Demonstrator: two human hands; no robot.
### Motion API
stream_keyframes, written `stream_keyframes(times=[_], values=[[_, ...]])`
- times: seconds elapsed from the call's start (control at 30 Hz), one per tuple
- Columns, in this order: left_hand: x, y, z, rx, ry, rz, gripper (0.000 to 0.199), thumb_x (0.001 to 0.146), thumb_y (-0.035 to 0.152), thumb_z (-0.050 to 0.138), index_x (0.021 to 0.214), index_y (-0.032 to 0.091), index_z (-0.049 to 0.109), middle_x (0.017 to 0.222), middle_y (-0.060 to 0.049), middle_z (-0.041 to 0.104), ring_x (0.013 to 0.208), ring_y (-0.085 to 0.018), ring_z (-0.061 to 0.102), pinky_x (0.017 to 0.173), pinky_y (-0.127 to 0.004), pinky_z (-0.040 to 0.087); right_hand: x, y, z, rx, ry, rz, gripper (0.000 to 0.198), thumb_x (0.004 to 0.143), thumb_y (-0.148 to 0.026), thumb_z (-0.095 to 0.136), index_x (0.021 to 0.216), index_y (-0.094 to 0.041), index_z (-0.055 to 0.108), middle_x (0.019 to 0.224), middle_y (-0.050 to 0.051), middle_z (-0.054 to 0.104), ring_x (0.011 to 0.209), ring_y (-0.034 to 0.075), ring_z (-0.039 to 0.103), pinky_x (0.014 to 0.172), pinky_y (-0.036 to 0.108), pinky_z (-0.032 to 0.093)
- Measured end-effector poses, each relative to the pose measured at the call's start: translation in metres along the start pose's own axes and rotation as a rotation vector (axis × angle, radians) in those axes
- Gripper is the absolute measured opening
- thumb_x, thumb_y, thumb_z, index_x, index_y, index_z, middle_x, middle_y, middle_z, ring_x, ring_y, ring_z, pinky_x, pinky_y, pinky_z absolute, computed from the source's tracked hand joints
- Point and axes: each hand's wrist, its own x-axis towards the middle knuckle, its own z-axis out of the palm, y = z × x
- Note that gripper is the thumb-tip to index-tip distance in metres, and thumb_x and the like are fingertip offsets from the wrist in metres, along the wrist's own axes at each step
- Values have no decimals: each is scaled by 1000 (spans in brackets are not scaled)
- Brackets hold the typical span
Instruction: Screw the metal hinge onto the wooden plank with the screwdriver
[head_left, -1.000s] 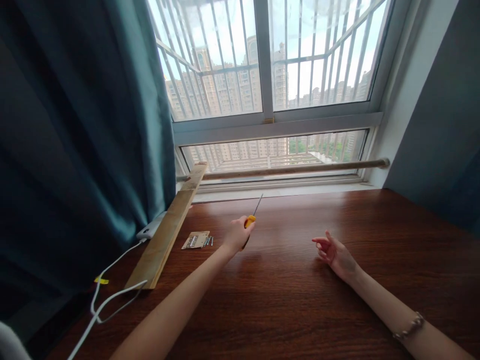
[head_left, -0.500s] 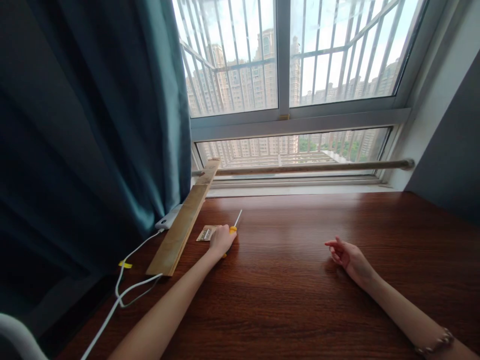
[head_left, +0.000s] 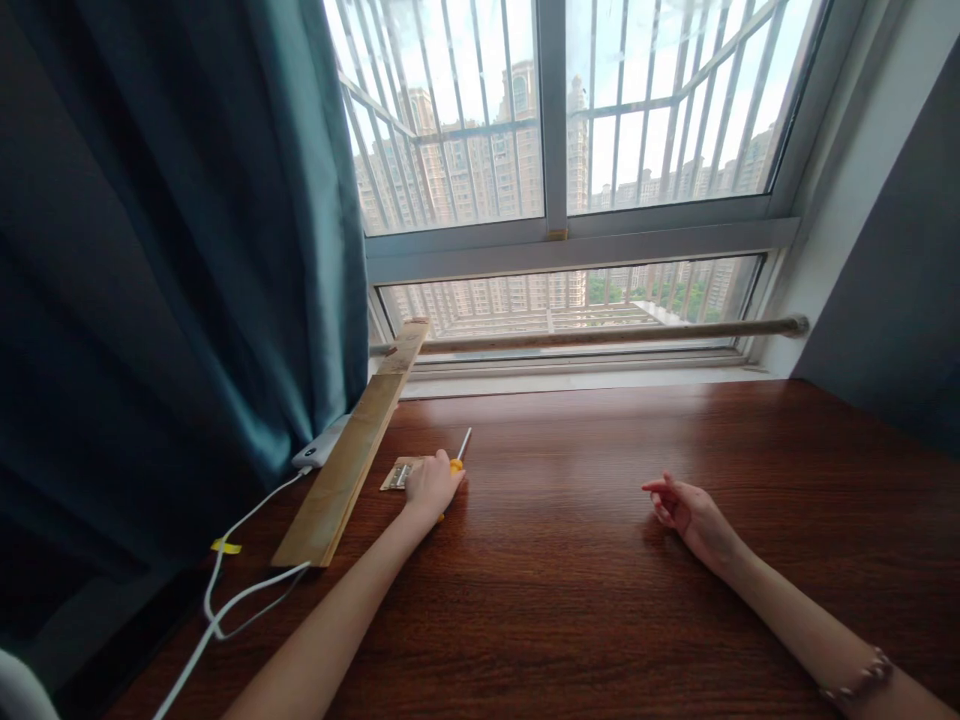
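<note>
One yellow-handled screwdriver (head_left: pixel 457 466) (slim metal shaft (head_left: pixel 465 443)), I log remotely, is clasped in the left hand (head_left: pixel 431 485); right hand (head_left: pixel 691 512), loosely half-curled, over glossy, wood-grained tabletop (head_left: pixel 540 590).

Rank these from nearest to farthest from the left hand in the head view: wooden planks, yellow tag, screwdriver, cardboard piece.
1. Screwdriver: gripped in the left hand.
2. Cardboard piece: just left, partly hidden.
3. Wooden planks: farther left.
4. Yellow tag: lower left.
</note>
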Motion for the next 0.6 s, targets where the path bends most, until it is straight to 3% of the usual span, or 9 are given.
stream_keyframes(times=[0.13, 0.2, 0.27, 0.37, 0.43, 0.53, 0.6], values=[[-25, 25, -13, -65, 229, 146, 41, 79, 38, 53, 109, 10, 53, 108, -19, 54, 103, -32, 51, 84, -43, 41, 1, 1, 1, -60, 24, -39, 43, 71, -52, 62, 75, -10, 69, 59, 2, 52, 46, 7, 41, 42, 21, 30], [-47, 46, -17, -230, 305, 336, 51, 80, 37, 52, 124, 13, 42, 127, -18, 42, 117, -31, 40, 94, -45, 35, -2, 2, 6, -146, 46, -75, 43, 73, -53, 59, 77, -11, 68, 61, 3, 54, 48, 9, 44, 43, 21, 33], [-74, 69, -17, -466, 293, 555, 58, 81, 38, 52, 132, 18, 32, 138, -16, 30, 127, -30, 28, 102, -46, 28, -11, 4, 17, -301, 35, -142, 41, 76, -52, 56, 84, -13, 67, 70, 5, 59, 56, 12, 51, 50, 24, 41], [-120, 93, -10, -873, 128, 769, 71, 82, 38, 50, 139, 22, 9, 144, -16, 16, 133, -27, 17, 104, -46, 25, -39, 9, 44, -590, -128, -320, 38, 82, -44, 51, 109, -18, 58, 108, 11, 58, 95, 21, 56, 83, 34, 45], [-145, 98, 0, -1117, -36, 857, 82, 80, 41, 53, 140, 22, 1, 145, -17, 10, 134, -30, 15, 104, -49, 25, -61, 14, 64, -723, -305, -431, 55, 84, -40, 50, 133, -22, 35, 138, 11, 36, 124, 25, 36, 101, 40, 32], [-164, 96, 9, -1381, -307, 949, 95, 73, 50, 58, 141, 23, -1, 146, -18, 5, 134, -34, 13, 102, -51, 25, -88, 21, 86, -785, -583, -536, 72, 83, -47, 46, 142, -20, 14, 149, 11, 9, 136, 27, 8, 108, 46, 13], [-167, 94, 9, -1486, -473, 966, 102, 66, 56, 62, 141, 26, 1, 147, -16, 6, 134, -35, 10, 103, -52, 21, -97, 24, 92, -753, -685, -518, 73, 84, -52, 42, 142, -20, 11, 149, 11, 3, 136, 27, 4, 108, 46, 10]])
